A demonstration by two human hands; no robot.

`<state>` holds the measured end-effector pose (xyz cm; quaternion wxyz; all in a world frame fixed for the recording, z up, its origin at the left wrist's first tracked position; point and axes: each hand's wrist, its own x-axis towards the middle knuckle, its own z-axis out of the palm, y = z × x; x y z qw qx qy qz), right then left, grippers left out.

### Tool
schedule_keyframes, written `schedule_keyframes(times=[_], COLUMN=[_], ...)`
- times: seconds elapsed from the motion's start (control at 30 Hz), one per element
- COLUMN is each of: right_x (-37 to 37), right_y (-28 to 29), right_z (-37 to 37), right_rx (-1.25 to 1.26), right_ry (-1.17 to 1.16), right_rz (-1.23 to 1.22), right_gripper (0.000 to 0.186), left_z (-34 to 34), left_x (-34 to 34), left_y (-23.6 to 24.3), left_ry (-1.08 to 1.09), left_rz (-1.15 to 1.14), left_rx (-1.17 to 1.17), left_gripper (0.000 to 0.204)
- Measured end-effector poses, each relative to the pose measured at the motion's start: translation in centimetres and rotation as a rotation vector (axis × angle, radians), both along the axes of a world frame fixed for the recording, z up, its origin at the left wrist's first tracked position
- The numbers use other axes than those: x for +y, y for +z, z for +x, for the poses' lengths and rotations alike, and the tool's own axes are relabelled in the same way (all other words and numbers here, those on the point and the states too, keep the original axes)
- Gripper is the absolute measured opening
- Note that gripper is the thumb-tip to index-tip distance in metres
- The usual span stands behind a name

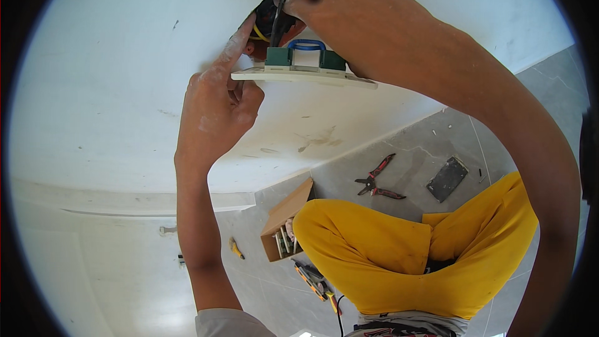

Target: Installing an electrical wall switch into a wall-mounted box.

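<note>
A white wall plate [306, 77] stands edge-on to me, just out from the white wall. Green terminal blocks [278, 56] sit on its back, with a blue wire [307, 42] looping between them. My left hand [212, 103] grips the plate's left end, its index finger stretched up to the rim of the wall opening [265, 15]. Inside that opening are dark wires and a bit of yellow wire [259, 33]. My right hand [368, 22] pinches a black wire [278, 22] at the opening's upper end; its fingertips are partly blurred. The right wrist hides part of the plate's right side.
On the grey tiled floor lie red-handled pliers [372, 184] and a dark rectangular slab [447, 179]. An open cardboard box [272, 246] with several white plates stands beside my knee. Orange-and-black tools [315, 282] and a small yellow-handled object [236, 248] lie nearby. My legs in yellow trousers [387, 243] fill the lower middle.
</note>
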<state>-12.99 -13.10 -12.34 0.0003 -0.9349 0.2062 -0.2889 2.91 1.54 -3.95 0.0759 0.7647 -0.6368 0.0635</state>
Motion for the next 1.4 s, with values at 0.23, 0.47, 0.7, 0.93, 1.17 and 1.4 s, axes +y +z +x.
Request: schedule_keyframes(times=[0.23, 0.47, 0.7, 0.93, 1.17, 1.4], right_x=[-0.4, -1.9, -1.6, -0.4, -0.3, -1.6], right_y=[0.8, 1.3, 2.0, 1.1, 2.2, 2.5], right_z=[-0.3, -1.4, -1.9, -2.5, -3.1, -2.5], right_rx=[-0.038, -0.008, 0.217, -0.012, 0.009, 0.130], right_ry=[0.101, 0.296, 0.227, 0.216, 0.253, 0.289], right_rz=[0.024, 0.048, -0.069, -0.140, -0.038, 0.008], right_gripper=[0.067, 0.032, 0.035, 0.040, 0.038, 0.045], left_z=[-1.1, -1.9, -2.2, -2.4, -2.8, -1.9], left_x=[-0.4, -1.3, -1.1, -1.0, -1.0, -1.7], left_y=[1.7, 2.8, 3.2, 2.7, 3.0, 2.4], left_ry=[0.031, 0.062, 0.091, 0.103, 0.177, 0.068], left_rz=[0.110, 0.125, 0.154, 0.108, 0.140, 0.150], left_rx=[-0.129, -0.030, 0.059, 0.072, 0.025, -0.623], left_gripper=[0.080, 0.072, 0.073, 0.073, 0.073, 0.070])
